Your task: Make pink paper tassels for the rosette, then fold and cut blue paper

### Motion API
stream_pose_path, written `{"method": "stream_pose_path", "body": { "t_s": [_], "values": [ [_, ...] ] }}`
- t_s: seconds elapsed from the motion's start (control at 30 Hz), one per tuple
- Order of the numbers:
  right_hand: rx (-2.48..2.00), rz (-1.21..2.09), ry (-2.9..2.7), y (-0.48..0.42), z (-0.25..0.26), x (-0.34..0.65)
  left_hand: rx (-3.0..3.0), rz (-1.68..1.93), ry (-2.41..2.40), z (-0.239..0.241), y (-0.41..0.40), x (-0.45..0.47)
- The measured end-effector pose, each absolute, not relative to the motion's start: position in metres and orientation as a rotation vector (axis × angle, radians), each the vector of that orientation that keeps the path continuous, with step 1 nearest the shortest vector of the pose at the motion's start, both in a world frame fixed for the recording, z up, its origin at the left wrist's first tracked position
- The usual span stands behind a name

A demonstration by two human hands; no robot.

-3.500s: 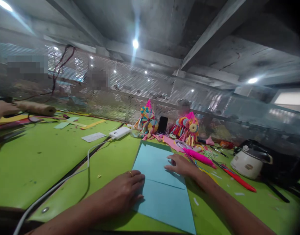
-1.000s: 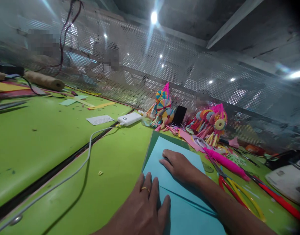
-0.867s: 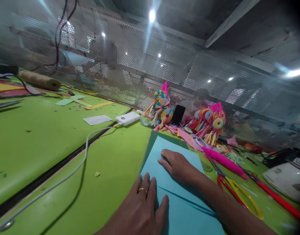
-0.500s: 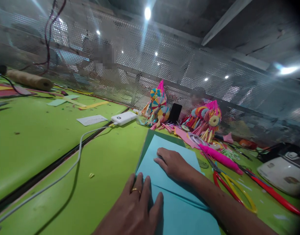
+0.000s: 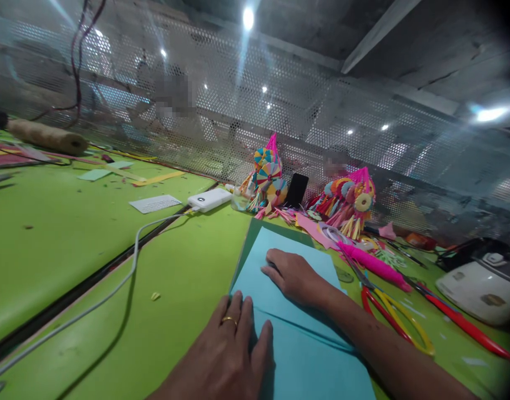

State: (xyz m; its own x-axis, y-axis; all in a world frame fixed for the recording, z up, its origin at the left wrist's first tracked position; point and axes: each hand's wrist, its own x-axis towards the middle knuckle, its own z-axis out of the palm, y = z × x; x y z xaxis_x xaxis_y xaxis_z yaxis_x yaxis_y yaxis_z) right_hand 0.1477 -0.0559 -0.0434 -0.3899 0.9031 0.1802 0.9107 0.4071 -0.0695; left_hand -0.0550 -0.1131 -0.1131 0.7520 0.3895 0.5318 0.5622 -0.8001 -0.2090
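Observation:
Light blue paper sheets lie in front of me, one lapping over the other, on a dark green board. My left hand, with a ring on one finger, rests at the left edge of the blue paper. Its fingers are stretched out and slightly apart. Farther up, my right hand presses on the upper blue sheet with its fingers curled under. Whatever is in those curled fingers, if anything, is hidden. Right of the paper lie scissors with red and yellow handles.
Behind the paper are colourful paper tassel ornaments, a dark phone and a white power bank with a cable. A pink-wrapped tool, red-handled scissors and a white appliance are at right. A mesh screen stands behind.
The view has shifted very slightly. Both hands stay in nearly the same place on the blue paper, the left perhaps a touch farther left.

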Motion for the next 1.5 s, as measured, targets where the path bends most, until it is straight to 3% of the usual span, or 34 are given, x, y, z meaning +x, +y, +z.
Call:
{"method": "stream_pose_path", "body": {
  "t_s": [0.4,0.73,1.03,1.5],
  "values": [
    [-1.581,-0.093,-2.414,-0.061,-0.048,0.146,-2.567,-0.665,-0.668,-0.1,-0.109,-0.057],
    [-1.556,-0.201,-2.411,-0.063,-0.048,0.148,-2.896,-0.566,-1.129,-0.051,-0.118,-0.053],
    [-1.599,-0.284,-2.489,-0.061,-0.044,0.146,-2.961,-0.404,-1.013,-0.026,-0.086,-0.038],
    [-1.679,-0.473,-2.38,-0.068,-0.041,0.14,-2.756,-0.333,-0.85,-0.042,-0.07,-0.037]
  ]
}}
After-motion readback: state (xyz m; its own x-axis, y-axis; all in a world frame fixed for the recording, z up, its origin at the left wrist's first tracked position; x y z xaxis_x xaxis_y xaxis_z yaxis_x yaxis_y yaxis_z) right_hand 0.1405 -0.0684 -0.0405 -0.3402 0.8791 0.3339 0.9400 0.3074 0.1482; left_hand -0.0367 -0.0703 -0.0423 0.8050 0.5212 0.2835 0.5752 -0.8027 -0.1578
